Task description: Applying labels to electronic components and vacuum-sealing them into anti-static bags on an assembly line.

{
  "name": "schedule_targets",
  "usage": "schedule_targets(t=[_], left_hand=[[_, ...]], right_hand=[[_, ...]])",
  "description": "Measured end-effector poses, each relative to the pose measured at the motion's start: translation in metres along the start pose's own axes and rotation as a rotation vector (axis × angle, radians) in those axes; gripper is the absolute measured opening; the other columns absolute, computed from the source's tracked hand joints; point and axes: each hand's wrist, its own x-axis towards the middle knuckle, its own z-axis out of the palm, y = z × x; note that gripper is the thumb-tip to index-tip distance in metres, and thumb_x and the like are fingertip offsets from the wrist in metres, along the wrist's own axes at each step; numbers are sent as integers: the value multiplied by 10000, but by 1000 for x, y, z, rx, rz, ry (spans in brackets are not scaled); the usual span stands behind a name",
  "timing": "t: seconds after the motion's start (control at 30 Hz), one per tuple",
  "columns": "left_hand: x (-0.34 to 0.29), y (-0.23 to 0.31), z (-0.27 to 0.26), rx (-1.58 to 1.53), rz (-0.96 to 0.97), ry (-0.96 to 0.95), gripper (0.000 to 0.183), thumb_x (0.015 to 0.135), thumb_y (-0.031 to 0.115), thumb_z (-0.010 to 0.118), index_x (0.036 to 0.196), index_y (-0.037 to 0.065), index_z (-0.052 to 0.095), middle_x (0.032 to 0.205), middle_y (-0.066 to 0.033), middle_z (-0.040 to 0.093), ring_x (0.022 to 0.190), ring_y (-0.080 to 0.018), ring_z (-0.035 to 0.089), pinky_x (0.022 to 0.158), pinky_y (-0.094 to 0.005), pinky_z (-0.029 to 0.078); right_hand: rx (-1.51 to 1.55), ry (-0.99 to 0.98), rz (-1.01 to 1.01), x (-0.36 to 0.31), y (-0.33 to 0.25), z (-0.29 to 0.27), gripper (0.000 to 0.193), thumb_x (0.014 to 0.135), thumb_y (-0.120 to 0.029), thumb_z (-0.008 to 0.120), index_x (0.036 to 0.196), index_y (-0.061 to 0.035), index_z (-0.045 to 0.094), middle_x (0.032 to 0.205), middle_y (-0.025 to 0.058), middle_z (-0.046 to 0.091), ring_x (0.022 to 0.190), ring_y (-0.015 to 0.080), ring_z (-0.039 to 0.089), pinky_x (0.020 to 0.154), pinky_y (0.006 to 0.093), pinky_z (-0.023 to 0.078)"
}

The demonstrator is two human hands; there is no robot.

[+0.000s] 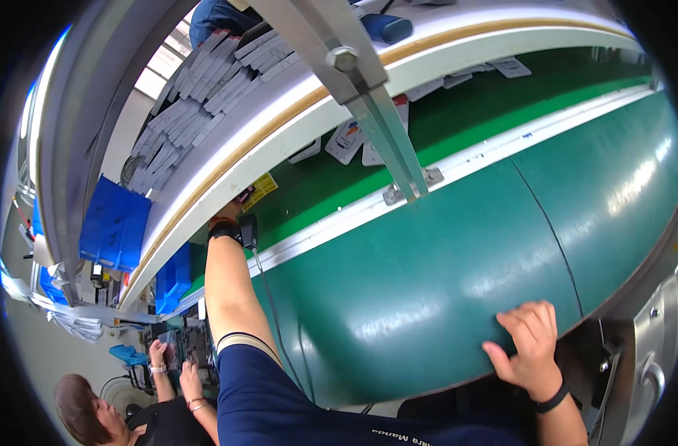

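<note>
My left arm stretches forward to the green conveyor belt (458,126) under the white shelf. My left hand (226,211) is mostly covered by the shelf edge, so its fingers do not show. Right beside it is a yellow printed label sheet (261,192); I cannot tell whether the hand holds it. At the left wrist, next to a dark band, sits a small black device (248,230) with a cable. Above the near edge of the dark green tabletop (428,275), my right hand (528,346) is empty, its thumb apart and fingers loosely bent.
Flat white printed packages (345,141) lie on the belt. Stacked white boxes (205,82) fill the shelf (294,111). A metal post (387,134) stands between tabletop and shelf. Blue bins (114,223) hang at the left. Another person (94,412) works at lower left.
</note>
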Motion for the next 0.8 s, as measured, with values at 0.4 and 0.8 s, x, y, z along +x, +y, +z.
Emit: schedule_targets(t=[0.4,0.8], left_hand=[[0,-24,80,44,-165,-102,323,765,28,632,1079,76,578,1050,-87,611,970,-224,577,826,-391,481],[15,90,11,173,-384,-106,339,762,22,628,1094,76,584,1070,-97,610,981,-217,577,831,-379,480]], right_hand=[[-172,-113,93,7,-10,4,463,712,-446,623,836,-6,552,775,116,499,728,288,458,672,403,354],[-138,14,39,2,-8,3,457,647,-433,694,819,-23,591,785,89,515,752,281,477,703,386,369]])
